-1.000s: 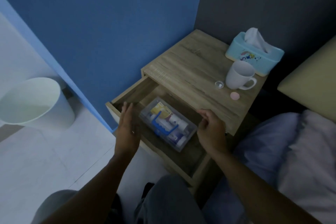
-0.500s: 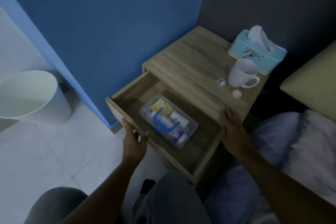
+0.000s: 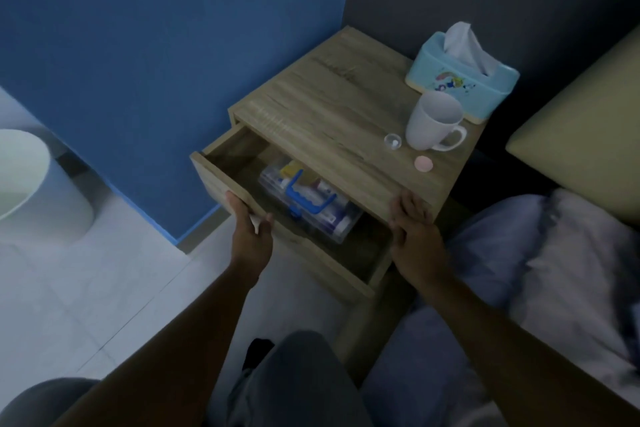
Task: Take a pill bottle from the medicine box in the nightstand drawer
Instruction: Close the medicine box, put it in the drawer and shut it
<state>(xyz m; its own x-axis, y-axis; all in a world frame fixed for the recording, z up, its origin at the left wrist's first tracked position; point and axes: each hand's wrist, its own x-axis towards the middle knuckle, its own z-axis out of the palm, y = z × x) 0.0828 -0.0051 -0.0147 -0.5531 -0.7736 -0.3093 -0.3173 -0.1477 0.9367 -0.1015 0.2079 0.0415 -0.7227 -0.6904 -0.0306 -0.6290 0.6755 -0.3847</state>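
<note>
The wooden nightstand (image 3: 329,107) has its drawer (image 3: 214,177) partly pulled out. Inside lies the clear medicine box (image 3: 311,208) with a blue handle; several small bottles and packets show through it. Its far end is hidden under the nightstand top. My left hand (image 3: 251,229) grips the drawer's front panel near its left end, fingers curled over the top edge. My right hand (image 3: 414,229) rests on the front right edge of the nightstand top, fingers spread, holding nothing. No pill bottle is in either hand.
On the nightstand top stand a white mug (image 3: 431,121), a light blue tissue box (image 3: 460,80), a small clear cap (image 3: 392,141) and a pink disc (image 3: 423,163). A white bin (image 3: 31,184) stands on the floor at left. The bed (image 3: 571,253) lies to the right; my knees are below.
Both hands left the space above the medicine box. My left hand took the drawer front, my right hand went to the nightstand edge, and the drawer has slid partly inward.
</note>
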